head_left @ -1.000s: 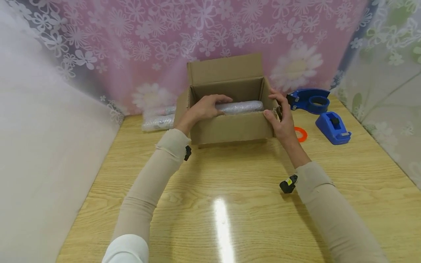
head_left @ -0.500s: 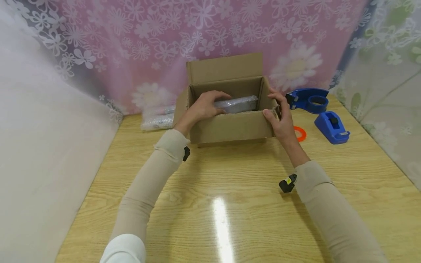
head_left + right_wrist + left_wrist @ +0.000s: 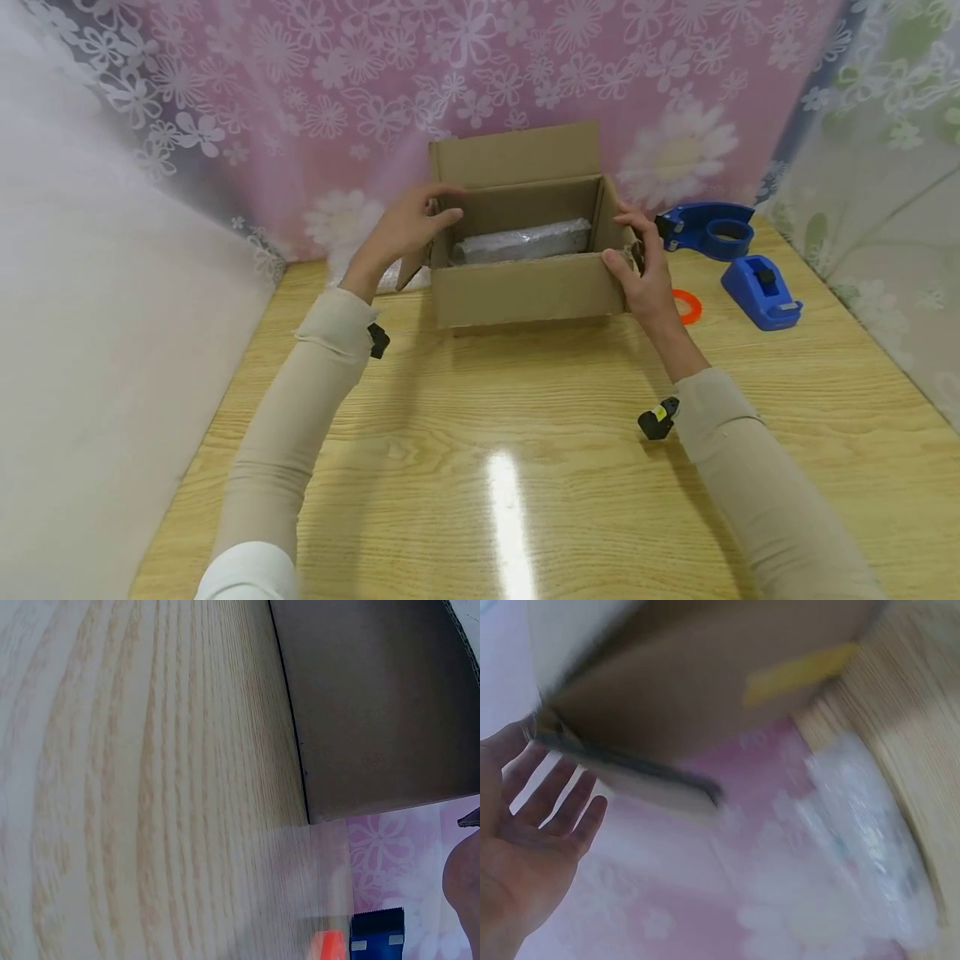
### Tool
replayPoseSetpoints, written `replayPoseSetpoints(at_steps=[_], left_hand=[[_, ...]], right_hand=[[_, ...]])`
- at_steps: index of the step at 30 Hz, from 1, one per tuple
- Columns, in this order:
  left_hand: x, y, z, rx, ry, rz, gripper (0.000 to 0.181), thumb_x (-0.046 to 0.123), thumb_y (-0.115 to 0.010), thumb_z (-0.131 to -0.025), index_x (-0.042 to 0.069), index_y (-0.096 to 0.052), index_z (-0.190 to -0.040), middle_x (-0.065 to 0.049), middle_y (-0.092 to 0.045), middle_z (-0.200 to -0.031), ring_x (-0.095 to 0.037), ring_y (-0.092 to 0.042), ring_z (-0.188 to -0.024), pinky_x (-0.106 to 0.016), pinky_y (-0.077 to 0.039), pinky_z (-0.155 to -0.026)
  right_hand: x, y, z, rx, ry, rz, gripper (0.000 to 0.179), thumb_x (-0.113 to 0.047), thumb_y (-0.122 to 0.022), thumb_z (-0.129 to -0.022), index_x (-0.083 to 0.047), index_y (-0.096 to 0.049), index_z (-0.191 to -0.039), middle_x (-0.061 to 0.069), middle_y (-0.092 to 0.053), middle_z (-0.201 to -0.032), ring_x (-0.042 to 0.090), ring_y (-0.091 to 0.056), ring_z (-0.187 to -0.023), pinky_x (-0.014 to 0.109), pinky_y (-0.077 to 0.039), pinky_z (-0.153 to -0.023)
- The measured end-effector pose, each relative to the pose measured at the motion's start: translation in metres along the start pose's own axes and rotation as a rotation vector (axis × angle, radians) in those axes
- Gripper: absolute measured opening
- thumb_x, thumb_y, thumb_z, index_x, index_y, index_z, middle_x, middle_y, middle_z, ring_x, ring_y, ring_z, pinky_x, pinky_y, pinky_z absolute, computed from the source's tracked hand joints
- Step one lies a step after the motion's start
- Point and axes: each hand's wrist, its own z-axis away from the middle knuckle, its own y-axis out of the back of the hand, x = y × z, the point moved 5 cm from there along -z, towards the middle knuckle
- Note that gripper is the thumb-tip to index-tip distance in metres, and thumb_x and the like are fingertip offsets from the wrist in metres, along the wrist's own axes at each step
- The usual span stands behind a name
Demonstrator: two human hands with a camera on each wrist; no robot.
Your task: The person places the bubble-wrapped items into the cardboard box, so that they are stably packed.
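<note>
An upright cardboard box [image 3: 528,292] stands with its back flap raised. Inside lies a long silvery roll wrapped in bubble wrap [image 3: 525,242]. My right hand [image 3: 648,271] grips the box's right rim, thumb over the front corner and fingers along the right side. At the box's left end, my left hand [image 3: 403,227] holds nothing, its thumb and forefinger by the left rim. The left wrist view shows this left hand [image 3: 536,847] with fingers spread beside the side flap [image 3: 649,780]. Only a sliver of the right hand [image 3: 463,885] enters the right wrist view.
Bubble-wrapped rolls [image 3: 877,847] lie left of the box, against the flowered curtain [image 3: 510,75]. To the right are a blue tape gun [image 3: 693,218], a blue desk tape dispenser [image 3: 757,293] and an orange ring [image 3: 694,307]. The wooden table [image 3: 585,467] stretches in front.
My left hand has let go of the wrapped roll and moved left out of the box to its left rim. The roll now sits lower and tilted inside. My right hand has stayed put.
</note>
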Motion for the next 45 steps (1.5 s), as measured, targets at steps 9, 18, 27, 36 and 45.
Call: replayPoseSetpoints(at_steps=[9, 18, 27, 36, 45], left_hand=[[-0.046, 0.025, 0.021, 0.129, 0.051, 0.026, 0.041, 0.034, -0.058, -0.108, 0.012, -0.064, -0.142, -0.008, -0.062, -0.145, -0.025, -0.053, -0.138, -0.045, -0.039, -0.117], [-0.083, 0.027, 0.038, 0.095, 0.168, -0.002, 0.043, 0.032, -0.054, -0.11, 0.011, -0.059, -0.147, -0.014, -0.058, -0.149, -0.035, -0.049, -0.141, -0.051, -0.038, -0.118], [-0.115, 0.017, 0.046, 0.022, 0.266, -0.004, 0.049, 0.036, -0.054, -0.109, 0.01, -0.054, -0.151, -0.017, -0.051, -0.155, -0.04, -0.043, -0.145, -0.06, -0.035, -0.117], [-0.145, 0.001, 0.054, -0.042, 0.344, -0.008, 0.052, 0.032, -0.059, -0.107, 0.01, -0.05, -0.154, -0.021, -0.045, -0.158, -0.042, -0.04, -0.146, -0.062, -0.038, -0.115], [-0.169, -0.013, 0.059, -0.067, 0.398, -0.053, 0.055, 0.026, -0.062, -0.106, 0.007, -0.048, -0.155, -0.025, -0.037, -0.162, -0.049, -0.036, -0.146, -0.065, -0.031, -0.118]], right_hand=[[0.0, 0.001, 0.001, 0.001, 0.001, 0.004, 0.05, -0.006, -0.061, -0.099, 0.008, -0.044, -0.143, 0.018, -0.032, -0.166, 0.022, -0.023, -0.157, 0.056, -0.008, -0.128], [0.0, 0.001, 0.0, 0.001, 0.004, -0.016, 0.05, -0.007, -0.061, -0.098, 0.008, -0.044, -0.143, 0.015, -0.033, -0.166, 0.023, -0.023, -0.157, 0.055, -0.008, -0.128], [-0.005, -0.002, 0.0, 0.001, 0.027, -0.03, 0.048, -0.005, -0.06, -0.098, 0.009, -0.045, -0.142, 0.018, -0.033, -0.165, 0.024, -0.025, -0.156, 0.054, -0.01, -0.128], [-0.004, -0.001, 0.0, -0.002, 0.034, -0.019, 0.048, -0.004, -0.06, -0.098, 0.009, -0.045, -0.142, 0.018, -0.033, -0.165, 0.022, -0.024, -0.156, 0.055, -0.01, -0.127], [-0.002, 0.0, 0.001, -0.005, 0.015, -0.02, 0.048, -0.005, -0.06, -0.098, 0.009, -0.044, -0.141, 0.015, -0.033, -0.166, 0.023, -0.024, -0.157, 0.057, -0.01, -0.127]])
